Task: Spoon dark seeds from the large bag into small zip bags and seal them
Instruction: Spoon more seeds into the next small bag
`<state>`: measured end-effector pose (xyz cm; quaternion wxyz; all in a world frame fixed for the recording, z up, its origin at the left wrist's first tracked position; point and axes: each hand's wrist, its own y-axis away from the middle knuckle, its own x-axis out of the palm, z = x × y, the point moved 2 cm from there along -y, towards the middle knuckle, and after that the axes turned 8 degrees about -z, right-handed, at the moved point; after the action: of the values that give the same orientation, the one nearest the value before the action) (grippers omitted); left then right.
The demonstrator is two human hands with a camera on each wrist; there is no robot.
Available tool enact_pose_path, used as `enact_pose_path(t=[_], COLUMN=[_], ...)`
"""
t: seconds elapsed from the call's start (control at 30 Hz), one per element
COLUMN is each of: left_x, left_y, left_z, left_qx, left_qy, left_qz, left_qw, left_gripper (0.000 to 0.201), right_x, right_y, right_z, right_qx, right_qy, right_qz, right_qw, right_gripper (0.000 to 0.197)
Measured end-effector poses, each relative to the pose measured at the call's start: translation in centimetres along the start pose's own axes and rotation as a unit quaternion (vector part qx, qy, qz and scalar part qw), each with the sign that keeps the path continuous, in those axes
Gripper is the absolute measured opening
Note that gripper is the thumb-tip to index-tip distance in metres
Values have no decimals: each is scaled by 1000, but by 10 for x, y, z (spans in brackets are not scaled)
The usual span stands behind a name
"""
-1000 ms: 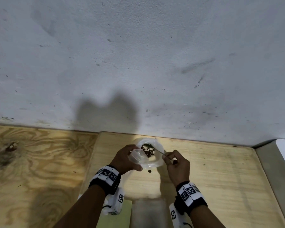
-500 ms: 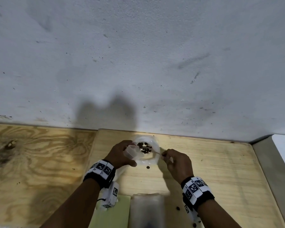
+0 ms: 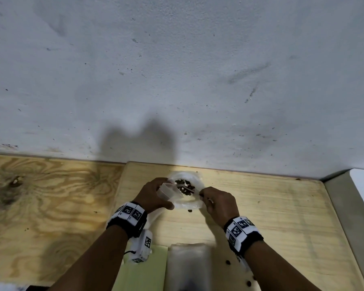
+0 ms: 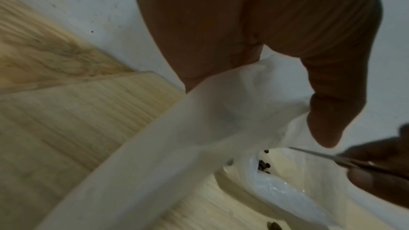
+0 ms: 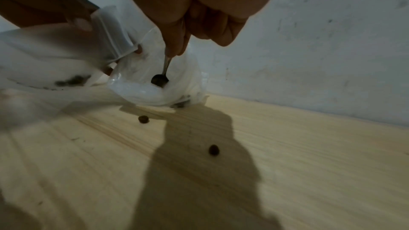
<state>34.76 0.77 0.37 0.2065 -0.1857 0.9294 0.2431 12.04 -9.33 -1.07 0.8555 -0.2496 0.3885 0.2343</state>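
The large clear bag (image 3: 192,201) lies open on the light wooden board against the wall, with dark seeds (image 3: 184,186) inside. My left hand (image 3: 153,196) pinches a small zip bag (image 3: 166,191) by its mouth, just left of the large bag's opening; in the right wrist view this small zip bag (image 5: 66,53) has dark seeds at its bottom. My right hand (image 3: 216,201) pinches a thin metal spoon (image 5: 160,78), whose bowl dips into the large bag (image 5: 155,90). In the left wrist view the spoon (image 4: 321,155) handle crosses above the seeds (image 4: 263,165).
Loose seeds (image 5: 213,149) lie on the board (image 3: 271,206) near the large bag and by my right forearm. A green sheet (image 3: 143,269) and a clear plastic stack (image 3: 187,265) sit at the near edge. The white wall (image 3: 177,80) stands right behind the bags.
The camera view has tilted, so both hands sit a little higher and left. The hands keep the same holds on the small bag and the spoon over the large bag.
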Motion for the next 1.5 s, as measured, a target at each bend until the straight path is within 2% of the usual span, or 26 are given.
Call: enact_pose_path(t=[0.2, 0.37, 0.6, 0.87, 0.97, 1.07, 1.13, 1.3, 1.5], left_x=[0, 5, 6, 2, 4, 7, 10, 16, 20], left_y=[-3, -3, 1, -1, 0, 2, 4, 11, 17], left_z=[-4, -6, -1, 3, 0, -5, -7, -10, -5], left_qx=[-5, -9, -12, -16, -16, -13, -7, 30, 53], left_qy=[2, 3, 22, 33, 38, 50, 61, 51, 40], left_qz=[-6, 14, 5, -13, -11, -7, -7, -15, -14], left_qw=[1000, 1000, 1000, 999, 999, 999, 998, 998, 998], left_gripper=[74, 73, 72, 75, 75, 77, 78, 81, 88], right_x=[-23, -15, 7, -21, -27, -29, -28, -18, -12], right_y=[13, 2, -6, 13, 14, 11, 11, 19, 33], right_z=[-8, 1, 14, -6, -12, -9, -3, 12, 13], right_qx=[28, 64, 80, 66, 102, 181, 217, 241, 310], right_qy=[-1, -60, -46, -1, -30, -70, -71, -30, -99], right_qz=[-6, -32, 45, 50, 32, -33, -66, -73, -106], right_qw=[1000, 996, 995, 997, 994, 980, 971, 967, 940], right_gripper=[20, 20, 13, 16, 25, 40, 37, 29, 32])
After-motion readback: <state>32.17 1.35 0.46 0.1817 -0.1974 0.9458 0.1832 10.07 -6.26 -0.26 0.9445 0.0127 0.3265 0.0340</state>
